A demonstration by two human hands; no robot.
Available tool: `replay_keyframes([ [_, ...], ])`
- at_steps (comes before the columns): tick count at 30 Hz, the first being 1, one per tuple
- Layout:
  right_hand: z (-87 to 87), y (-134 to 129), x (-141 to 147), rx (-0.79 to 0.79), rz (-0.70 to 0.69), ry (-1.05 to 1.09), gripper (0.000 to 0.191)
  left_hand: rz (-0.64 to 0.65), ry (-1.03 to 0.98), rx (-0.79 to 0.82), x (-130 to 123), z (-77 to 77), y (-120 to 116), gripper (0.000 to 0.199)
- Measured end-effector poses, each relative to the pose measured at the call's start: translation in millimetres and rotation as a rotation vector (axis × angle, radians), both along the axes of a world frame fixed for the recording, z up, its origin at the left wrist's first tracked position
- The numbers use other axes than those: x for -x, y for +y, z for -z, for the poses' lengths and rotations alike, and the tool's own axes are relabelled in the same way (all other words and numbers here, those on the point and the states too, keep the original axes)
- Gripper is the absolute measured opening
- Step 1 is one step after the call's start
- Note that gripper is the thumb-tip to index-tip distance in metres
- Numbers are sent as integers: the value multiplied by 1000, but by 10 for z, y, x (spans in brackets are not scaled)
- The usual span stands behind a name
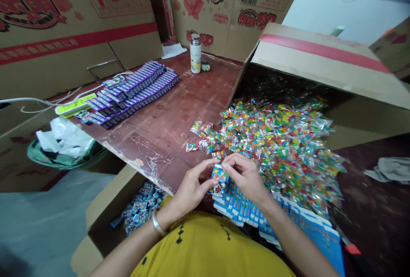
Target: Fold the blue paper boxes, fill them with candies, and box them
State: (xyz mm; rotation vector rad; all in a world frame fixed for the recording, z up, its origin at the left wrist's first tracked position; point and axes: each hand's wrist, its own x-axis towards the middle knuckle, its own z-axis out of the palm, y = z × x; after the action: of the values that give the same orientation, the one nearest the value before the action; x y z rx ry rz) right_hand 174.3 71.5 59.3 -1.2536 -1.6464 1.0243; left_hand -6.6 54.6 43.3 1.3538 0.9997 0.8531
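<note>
Between my two hands is a small blue printed candy box (220,178), held upright in front of my body. My left hand (196,183) grips its left side between thumb and fingers. At the top edge of the box, my right hand (243,174) pinches with thumb and forefinger. Below and right of the hands lie rows of flat blue box blanks (237,206), partly under my right forearm. Beyond my right hand spreads a big heap of clear packets of colourful candies (282,140), spilling from a tipped carton (320,54).
Filled small blue boxes lie in an open carton (141,208) at lower left. Purple boxes (128,93) stand in rows by a green power strip (75,105). A white bottle (195,54) and a cup (205,66) stand farther back. A lined bin (64,148) is left; a grey cloth (390,170) right.
</note>
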Motion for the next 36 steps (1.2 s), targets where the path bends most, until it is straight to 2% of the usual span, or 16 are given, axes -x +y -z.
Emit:
replay_keyframes([
  [3, -34, -46, -22, -75, -79, -47, 20, 13, 47, 6, 87, -42, 16, 32],
  [6, 28, -20, -184, -7, -32, -97, 21, 123, 235, -15, 454, -165, 48, 31],
  [8, 131, 29, -340, 39, 56, -216, 22, 253, 461, -36, 825, -254, 61, 30],
  [10, 265, 79, -474, 58, 72, -395, 22, 360, 672, -46, 1163, -313, 57, 33],
  [12, 401, 115, -534, 57, 37, -563, 23, 366, 814, -57, 1330, -321, 41, 41],
  [13, 460, 125, -531, 51, 32, -630, 23, 348, 850, -66, 1326, -303, 30, 45],
  [15, 548, 132, -471, 30, 66, -743, 22, 303, 858, -102, 1149, -223, 10, 47],
  [17, 594, 130, -378, 20, 117, -827, 25, 273, 808, -159, 830, -100, -5, 45],
  [20, 613, 130, -285, 30, 155, -784, 22, 255, 752, -240, 344, 101, -19, 37],
  [22, 613, 133, -283, 49, 163, -600, 22, 208, 713, -286, 119, 197, -30, 33],
  [24, 609, 131, -306, 120, 195, -339, 28, 151, 670, -335, -28, 245, -41, 39],
  [27, 567, 109, -313, 306, 244, 23, 33, 106, 602, -387, -174, 241, -41, 59],
  [29, 501, 76, -280, 363, 264, 179, 32, 91, 541, -384, -249, 214, -23, 66],
  [31, 410, 26, -231, 334, 296, 263, 30, 71, 450, -342, -296, 182, 14, 63],
  [33, 317, -40, -186, 268, 299, 269, 24, 68, 283, -227, -299, 151, 68, 57],
  [36, 216, -145, -151, 202, 162, 196, 26, 143, -98, 68, -225, 108, 155, 53],
])
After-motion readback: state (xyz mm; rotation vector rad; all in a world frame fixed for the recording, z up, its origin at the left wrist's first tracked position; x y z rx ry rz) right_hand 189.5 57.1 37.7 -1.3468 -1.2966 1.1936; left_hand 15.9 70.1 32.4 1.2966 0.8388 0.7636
